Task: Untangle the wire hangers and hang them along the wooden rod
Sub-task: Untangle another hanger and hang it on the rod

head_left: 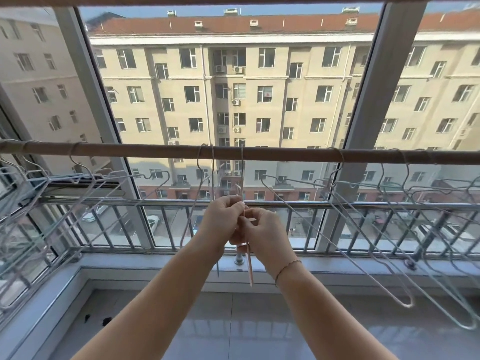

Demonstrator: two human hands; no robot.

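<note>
Spanning the view from side to side, the wooden rod [285,153] is a round, matte brown bar in front of the glass. Bare stretches of it lie on either side of the middle hooks. A left bunch [85,193] of thin white and pale blue wire hangers crowds the rod's left end, their shoulders overlapping and splayed toward the middle. A right bunch [389,229] fans out the same way, its long slanted wires reaching down toward the floor [233,320] of glossy grey tile. One loose hanger [200,183] hooks over the rod just left of centre.

Below the rod's middle, the left hand [223,219] and right hand [265,232] meet, touching, fingers curled. Both pinch the held hanger [250,266], a slim pinkish wire seen edge-on. Its upper wire rises straight to the rod, and its lower end hangs past the wrists. Whether a second wire is caught in the same grip is unclear. A thin bracelet [287,267] circles the right wrist.

Behind the hands, a metal railing [363,205] with upright bars runs along the window above a smooth pale sill [155,263].
</note>
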